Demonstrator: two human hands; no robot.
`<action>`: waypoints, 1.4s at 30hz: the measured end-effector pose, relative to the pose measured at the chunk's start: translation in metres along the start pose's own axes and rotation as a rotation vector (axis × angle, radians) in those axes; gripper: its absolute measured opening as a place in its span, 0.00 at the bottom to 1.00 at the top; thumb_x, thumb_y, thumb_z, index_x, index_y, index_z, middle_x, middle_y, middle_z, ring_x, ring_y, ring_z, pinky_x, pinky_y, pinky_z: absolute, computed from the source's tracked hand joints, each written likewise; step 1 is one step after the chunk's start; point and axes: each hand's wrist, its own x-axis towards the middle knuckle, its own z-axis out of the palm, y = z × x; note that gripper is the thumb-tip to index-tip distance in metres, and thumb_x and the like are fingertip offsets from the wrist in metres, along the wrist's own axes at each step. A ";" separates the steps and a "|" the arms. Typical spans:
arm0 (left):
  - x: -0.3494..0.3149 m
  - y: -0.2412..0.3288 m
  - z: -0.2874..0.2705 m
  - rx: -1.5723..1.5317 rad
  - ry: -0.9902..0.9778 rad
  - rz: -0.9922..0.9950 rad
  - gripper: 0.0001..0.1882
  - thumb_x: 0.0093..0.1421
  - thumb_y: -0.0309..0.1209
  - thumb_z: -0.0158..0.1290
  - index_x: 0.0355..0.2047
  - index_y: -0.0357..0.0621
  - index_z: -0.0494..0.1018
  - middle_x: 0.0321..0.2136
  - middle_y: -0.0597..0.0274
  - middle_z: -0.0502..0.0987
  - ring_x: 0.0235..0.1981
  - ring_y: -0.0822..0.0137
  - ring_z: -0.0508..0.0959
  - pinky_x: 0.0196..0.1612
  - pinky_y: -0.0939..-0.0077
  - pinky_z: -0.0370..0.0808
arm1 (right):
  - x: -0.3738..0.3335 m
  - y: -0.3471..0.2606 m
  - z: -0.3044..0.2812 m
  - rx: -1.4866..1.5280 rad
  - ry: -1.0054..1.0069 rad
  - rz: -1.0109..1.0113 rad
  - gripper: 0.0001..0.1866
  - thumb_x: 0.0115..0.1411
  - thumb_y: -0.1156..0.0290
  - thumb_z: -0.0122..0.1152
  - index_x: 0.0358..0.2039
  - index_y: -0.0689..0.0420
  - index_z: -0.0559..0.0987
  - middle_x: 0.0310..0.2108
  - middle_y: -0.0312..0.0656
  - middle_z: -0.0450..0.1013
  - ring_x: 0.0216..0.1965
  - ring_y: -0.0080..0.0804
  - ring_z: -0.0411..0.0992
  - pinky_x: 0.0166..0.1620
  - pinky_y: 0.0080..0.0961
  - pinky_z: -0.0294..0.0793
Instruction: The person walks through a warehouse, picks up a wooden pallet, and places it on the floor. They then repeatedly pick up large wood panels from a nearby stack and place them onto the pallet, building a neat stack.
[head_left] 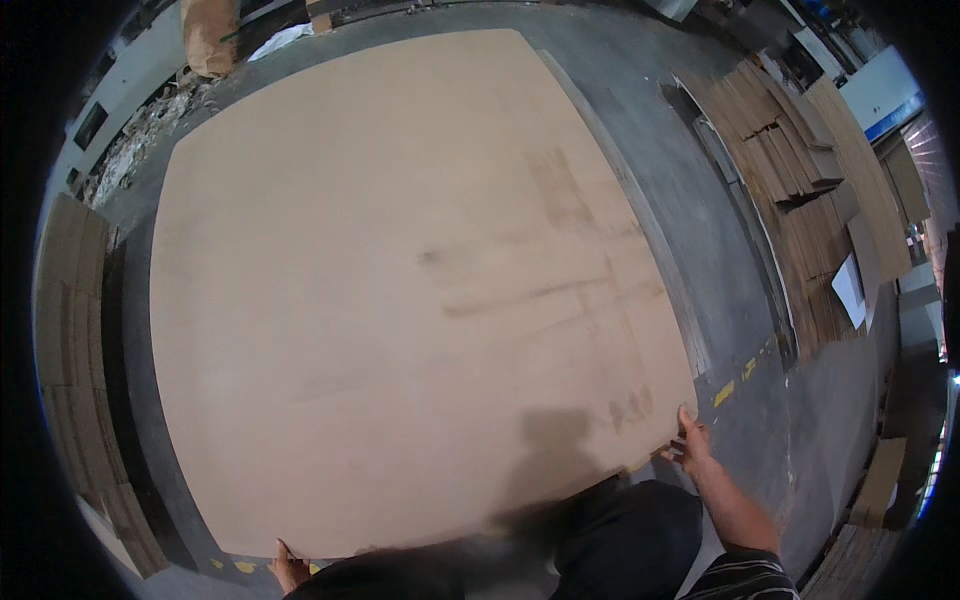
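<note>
Large sheet point(350, 230): matt paperboard, smooth, smudged; stack point(795, 165) at 2 o'clock: cardboard, rough-edged; trouser leg point(630, 530) at 5 o'clock: matt cloth

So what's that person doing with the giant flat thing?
A person has both bare hands on the near edge of a big tan sheet: the left hand near its left corner, the right hand at its right corner. I can't tell whether it is lifted. Stacks of flat brown boards stand to the left and right.
</note>
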 end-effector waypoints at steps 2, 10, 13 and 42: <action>-0.004 -0.001 0.009 0.281 -0.013 0.074 0.32 0.56 0.46 0.59 0.54 0.41 0.65 0.49 0.55 0.72 0.48 0.56 0.74 0.46 0.57 0.74 | 0.005 0.017 0.001 0.123 -0.152 0.027 0.29 0.58 0.46 0.60 0.49 0.56 0.67 0.40 0.40 0.71 0.37 0.34 0.72 0.34 0.29 0.77; -0.024 -0.006 0.037 -0.148 -0.060 -0.094 0.30 0.58 0.48 0.56 0.56 0.46 0.64 0.54 0.57 0.69 0.54 0.57 0.69 0.50 0.54 0.71 | 0.051 0.031 0.003 0.304 -0.215 -0.226 0.26 0.63 0.49 0.54 0.52 0.54 0.68 0.41 0.36 0.74 0.40 0.31 0.74 0.39 0.31 0.77; -0.035 -0.005 0.056 -0.159 -0.044 -0.105 0.33 0.57 0.50 0.56 0.58 0.49 0.63 0.55 0.58 0.68 0.55 0.58 0.68 0.51 0.55 0.71 | 0.052 0.042 0.009 0.541 -0.209 -0.052 0.30 0.64 0.41 0.45 0.54 0.53 0.67 0.47 0.37 0.72 0.47 0.36 0.71 0.47 0.38 0.73; -0.083 -0.019 0.134 -0.998 -0.183 -0.033 0.26 0.63 0.39 0.39 0.59 0.38 0.61 0.58 0.52 0.65 0.59 0.50 0.63 0.62 0.52 0.59 | 0.003 0.089 0.085 0.570 -0.572 -0.498 0.32 0.63 0.44 0.45 0.59 0.55 0.64 0.57 0.39 0.65 0.58 0.41 0.61 0.58 0.43 0.62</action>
